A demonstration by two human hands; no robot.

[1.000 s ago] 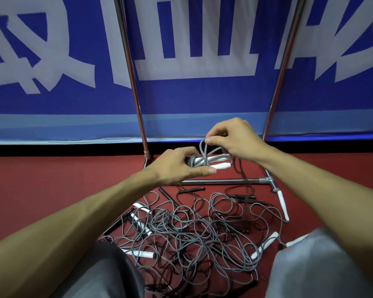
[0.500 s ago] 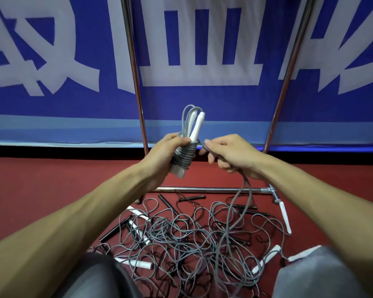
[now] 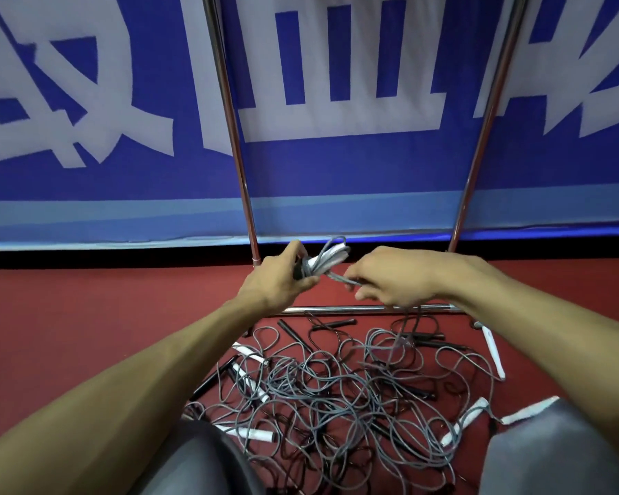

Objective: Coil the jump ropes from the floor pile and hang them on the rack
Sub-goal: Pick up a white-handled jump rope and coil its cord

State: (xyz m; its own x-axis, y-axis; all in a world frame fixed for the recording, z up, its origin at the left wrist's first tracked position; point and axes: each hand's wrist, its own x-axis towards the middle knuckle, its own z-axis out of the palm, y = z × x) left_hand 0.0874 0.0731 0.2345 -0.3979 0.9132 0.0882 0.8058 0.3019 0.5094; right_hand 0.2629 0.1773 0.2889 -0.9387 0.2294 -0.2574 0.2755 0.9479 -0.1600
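Note:
My left hand (image 3: 283, 276) grips a coiled grey jump rope bundle (image 3: 327, 259) with white handles, held above the floor in front of the rack. My right hand (image 3: 390, 280) pinches the loose grey cord of that rope just right of the bundle; the cord trails down from it to the floor. A tangled pile of grey and black jump ropes (image 3: 336, 394) with white and black handles lies on the red floor below my hands. The metal rack (image 3: 354, 309) shows two upright poles and a low crossbar; its top is out of view.
A blue banner with white lettering (image 3: 336, 173) stands behind the rack. My knees in grey trousers (image 3: 551, 455) frame the pile at the bottom. Bare red floor (image 3: 86, 316) stretches to the left.
The bundle, upright half a second ago, now lies tilted to the right and lower. My right hand has drawn the loose cord down and to the right of it.

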